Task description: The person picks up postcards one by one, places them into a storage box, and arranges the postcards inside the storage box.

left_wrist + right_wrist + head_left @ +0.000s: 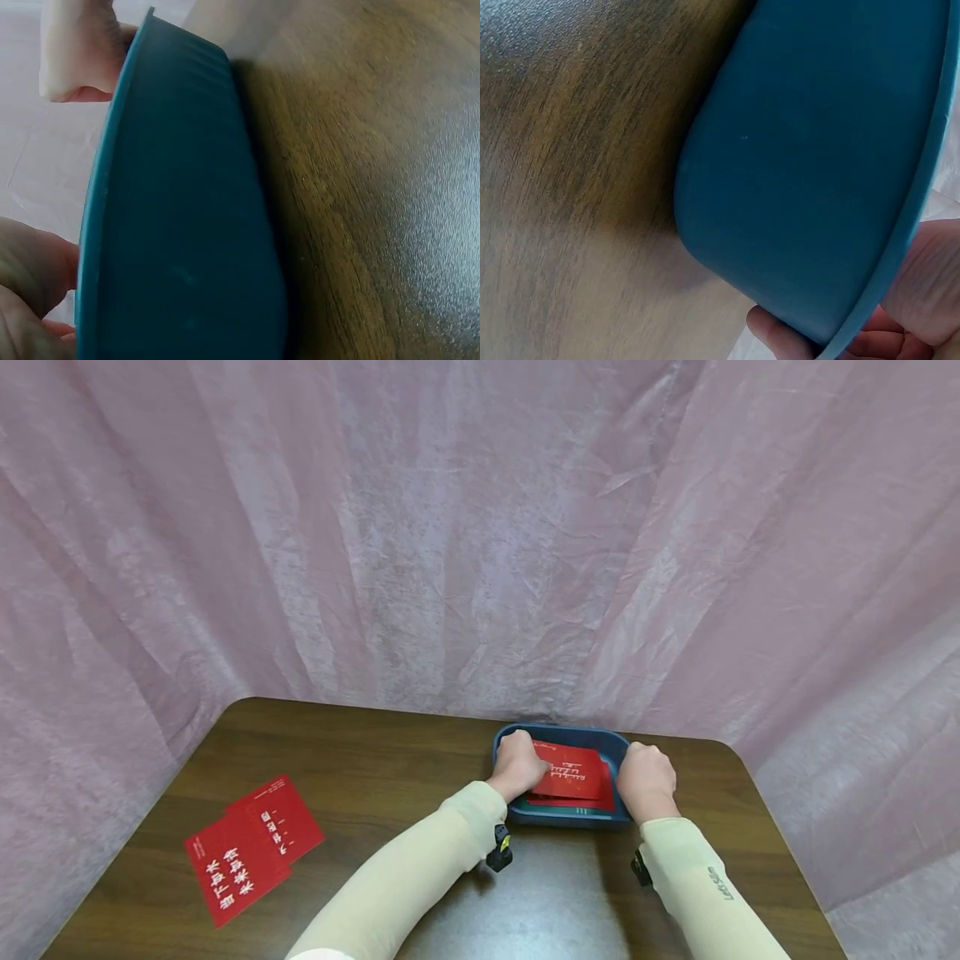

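Note:
A blue plastic tray (553, 821) with a raised rim stands near the table's back edge. My left hand (517, 764) grips its left rim, with the thumb reaching over the inside. On the opposite side my right hand (647, 781) holds the right rim; in the right wrist view, fingers (780, 334) curl round the tray's edge. Red cards (566, 770) with white print lie stacked inside the tray, with a bit of green showing beneath them. In the left wrist view the tray wall (180, 195) hides most of the left hand (30, 281).
Two overlapping red cards (255, 847) with white characters lie on the left part of the brown wooden table (390, 777). Pink curtains (465, 543) hang close behind the table and along its sides.

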Action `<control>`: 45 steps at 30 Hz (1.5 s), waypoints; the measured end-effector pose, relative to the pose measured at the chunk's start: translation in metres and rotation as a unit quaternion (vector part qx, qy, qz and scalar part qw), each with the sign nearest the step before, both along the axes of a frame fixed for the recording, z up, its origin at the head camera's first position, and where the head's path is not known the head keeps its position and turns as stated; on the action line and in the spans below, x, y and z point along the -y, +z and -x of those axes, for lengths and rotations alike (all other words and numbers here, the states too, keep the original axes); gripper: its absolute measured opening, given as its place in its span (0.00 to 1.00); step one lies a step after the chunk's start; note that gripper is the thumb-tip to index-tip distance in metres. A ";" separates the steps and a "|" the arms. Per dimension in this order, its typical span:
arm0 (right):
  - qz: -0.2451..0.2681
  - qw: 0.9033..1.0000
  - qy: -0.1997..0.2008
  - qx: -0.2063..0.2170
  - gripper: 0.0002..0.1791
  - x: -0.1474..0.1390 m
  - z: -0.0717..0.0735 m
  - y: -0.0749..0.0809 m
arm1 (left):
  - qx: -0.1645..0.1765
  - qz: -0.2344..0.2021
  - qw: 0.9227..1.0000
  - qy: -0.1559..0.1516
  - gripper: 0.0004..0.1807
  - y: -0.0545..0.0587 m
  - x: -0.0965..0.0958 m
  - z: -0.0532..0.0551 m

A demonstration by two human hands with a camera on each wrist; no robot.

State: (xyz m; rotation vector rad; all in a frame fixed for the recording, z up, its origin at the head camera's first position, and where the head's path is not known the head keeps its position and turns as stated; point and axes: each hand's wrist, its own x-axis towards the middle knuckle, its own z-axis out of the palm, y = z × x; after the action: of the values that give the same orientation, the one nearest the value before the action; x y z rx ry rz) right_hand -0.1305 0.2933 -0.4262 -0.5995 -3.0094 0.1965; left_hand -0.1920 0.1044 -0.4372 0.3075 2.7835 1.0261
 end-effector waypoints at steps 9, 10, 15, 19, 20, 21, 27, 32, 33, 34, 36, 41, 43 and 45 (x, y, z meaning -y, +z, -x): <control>0.001 1.000 0.002 0.000 0.14 0.000 0.001 0.001 | -0.011 0.022 1.000 -0.015 0.12 0.001 0.000 -0.002; 0.001 1.000 0.001 -0.001 0.13 0.000 0.001 0.002 | -0.011 0.021 1.000 -0.016 0.12 0.001 0.000 -0.003; 0.004 1.000 -0.001 -0.002 0.13 0.000 0.000 0.001 | -0.011 0.012 1.000 -0.024 0.18 0.001 0.000 -0.005; 0.006 1.000 -0.002 0.000 0.13 0.001 0.000 0.001 | -0.026 0.036 0.999 -0.031 0.18 0.004 0.002 -0.006; 0.006 1.000 -0.003 0.001 0.13 0.001 0.000 0.001 | -0.029 0.048 0.998 -0.034 0.18 0.005 0.003 -0.006; 0.006 1.000 -0.003 0.001 0.13 0.001 0.000 0.000 | -0.028 0.057 0.997 -0.036 0.17 0.007 0.003 -0.007; 0.003 1.000 -0.001 -0.002 0.13 0.000 -0.001 -0.002 | -0.033 0.078 0.995 -0.044 0.15 0.021 0.015 -0.011; 0.001 1.000 0.002 -0.010 0.13 0.000 0.000 -0.005 | -0.087 0.037 0.994 -0.051 0.17 0.032 0.042 -0.011; 0.001 1.000 0.002 -0.009 0.13 -0.001 0.000 -0.005 | -0.097 0.027 0.994 -0.052 0.17 0.033 0.049 -0.010; 0.001 1.000 0.002 -0.008 0.13 -0.001 0.001 -0.006 | -0.105 0.017 0.993 -0.050 0.18 0.034 0.057 -0.010; 0.002 1.000 0.001 -0.006 0.13 -0.001 0.001 -0.007 | -0.123 0.000 0.991 -0.044 0.20 0.035 0.073 -0.008; 0.002 1.000 0.000 -0.004 0.13 -0.005 -0.001 -0.006 | -0.154 -0.010 0.988 -0.014 0.17 0.039 0.112 -0.002; 0.003 1.000 -0.003 -0.002 0.13 -0.008 -0.001 -0.005 | -0.156 -0.005 0.988 -0.001 0.16 0.040 0.127 0.002; 0.003 1.000 -0.004 0.001 0.13 -0.011 -0.002 -0.004 | -0.148 0.006 0.989 0.004 0.18 0.039 0.141 0.006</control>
State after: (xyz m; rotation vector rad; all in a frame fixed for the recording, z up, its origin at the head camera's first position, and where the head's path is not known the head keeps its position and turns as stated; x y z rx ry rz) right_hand -0.1284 0.3038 -0.4299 -0.6139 -3.0085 0.2049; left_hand -0.1979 -0.0364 -0.3980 0.4852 3.0512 1.0418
